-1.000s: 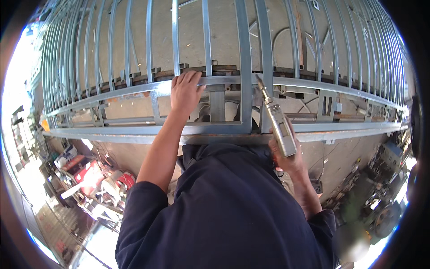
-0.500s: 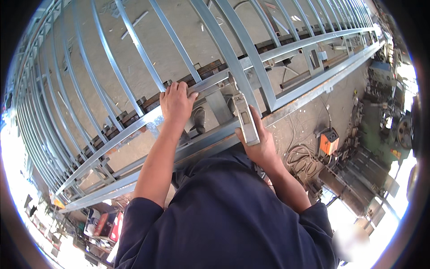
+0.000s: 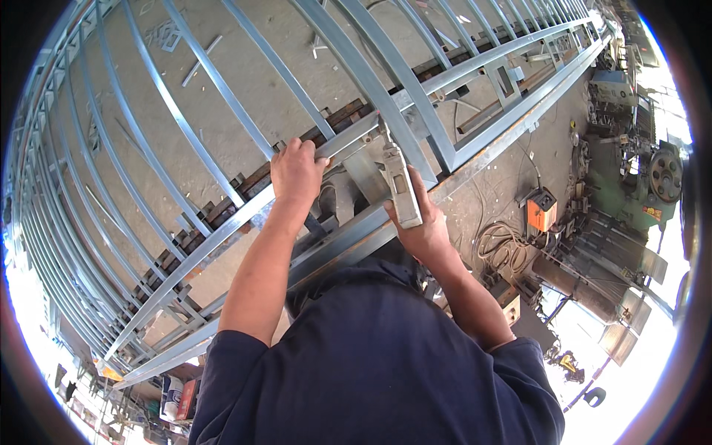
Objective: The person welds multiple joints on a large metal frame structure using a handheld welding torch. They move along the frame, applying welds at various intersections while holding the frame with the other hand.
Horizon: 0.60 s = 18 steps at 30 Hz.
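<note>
My left hand (image 3: 298,172) lies over a galvanized steel rail (image 3: 222,231), its fingers curled around the far edge. The rail belongs to a large frame of square tube with many parallel bars (image 3: 239,95). In my right hand (image 3: 424,226) is a worn, pale metal clamp-like hand tool (image 3: 401,189) with a slotted, channel-shaped handle. Its narrow end points away from me, toward the rail beside a thick upright tube (image 3: 374,78); whether it touches the rail I cannot tell. A flat metal plate (image 3: 363,178) spans the gap between the two rails, left of the tool.
Close to my body runs a lower steel beam (image 3: 341,241). On the floor at the right are an orange box-shaped machine (image 3: 541,212) and coiled cable (image 3: 504,246). Further right stands a green machine with a wheel (image 3: 665,176). Scrap metal strips (image 3: 202,61) lie beyond the bars.
The view has shifted a little, showing more of the right side. Both hands keep their places on the rail and the tool; the tool's angle is nearly the same.
</note>
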{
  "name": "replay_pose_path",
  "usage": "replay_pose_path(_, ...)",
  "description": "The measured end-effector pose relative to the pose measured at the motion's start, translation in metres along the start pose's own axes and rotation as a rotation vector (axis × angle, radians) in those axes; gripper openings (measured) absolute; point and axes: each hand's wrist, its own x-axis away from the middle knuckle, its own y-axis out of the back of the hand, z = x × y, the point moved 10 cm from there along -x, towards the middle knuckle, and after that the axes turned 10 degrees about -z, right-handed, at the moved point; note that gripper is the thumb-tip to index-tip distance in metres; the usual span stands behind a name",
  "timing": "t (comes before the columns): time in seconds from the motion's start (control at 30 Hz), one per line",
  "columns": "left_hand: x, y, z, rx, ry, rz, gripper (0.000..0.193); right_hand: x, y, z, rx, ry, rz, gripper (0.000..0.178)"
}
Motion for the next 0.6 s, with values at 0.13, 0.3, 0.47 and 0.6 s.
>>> replay_pose_path(0.13, -0.0006, 0.0008, -0.0010, 0.006, -0.009, -0.011, 0.026, -0.0024, -0.0008, -0.0029, 0.003, -0.007, -0.007, 0.082)
replay_pose_path(0.3, 0.0007, 0.0019, -0.0013, 0.018, -0.005, -0.010, 0.026, -0.0057, -0.0031, -0.0025, 0.037, -0.042, 0.022, 0.082)
replay_pose_path(0.47, 0.0010, -0.0005, -0.0002, 0.008, -0.003, -0.001, 0.026, -0.0065, -0.0016, 0.0006, 0.062, -0.047, 0.021, 0.080)
replay_pose_path(0.6, 0.0013, -0.0006, -0.0004, 0.003, -0.021, -0.021, 0.026, -0.0062, -0.0013, 0.0031, 0.054, -0.029, -0.006, 0.079)
